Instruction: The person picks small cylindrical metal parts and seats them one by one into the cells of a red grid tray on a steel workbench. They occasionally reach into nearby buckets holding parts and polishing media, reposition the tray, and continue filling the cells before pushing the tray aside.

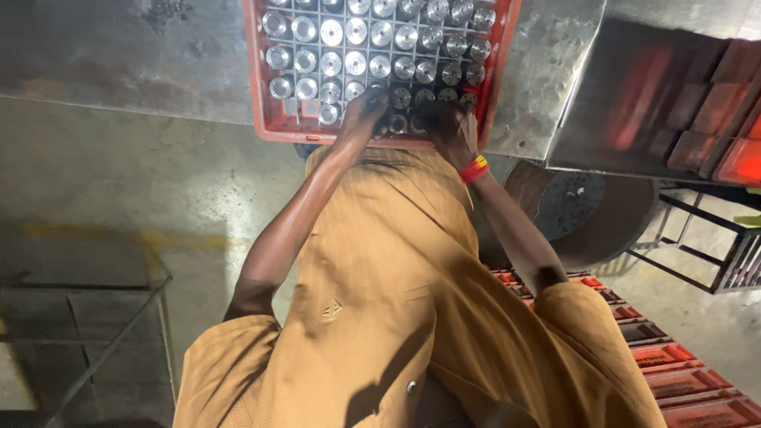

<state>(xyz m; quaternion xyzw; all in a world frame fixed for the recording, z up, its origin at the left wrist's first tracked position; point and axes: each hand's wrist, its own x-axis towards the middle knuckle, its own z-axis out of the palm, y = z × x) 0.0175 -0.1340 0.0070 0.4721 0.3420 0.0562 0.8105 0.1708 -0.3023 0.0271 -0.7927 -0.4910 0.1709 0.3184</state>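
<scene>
Head view: left hand (363,109) is closed on one upright metal cylinder (330,113) in red crate (258,71); right hand (448,125) grip cannot be told

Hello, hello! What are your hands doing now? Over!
Both hands, left and right, in the red crate, on the shiny metal parts. Grip unclear. Nothing blocking.

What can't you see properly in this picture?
All from the head view:
- Far rows of the red crate: cut off by the top edge.
- Fingertips of the left hand and right hand: hidden among the shiny metal cylinders, so any grip is unclear.
- Stacked red crates beside the person: mostly behind the brown shirt.
</scene>
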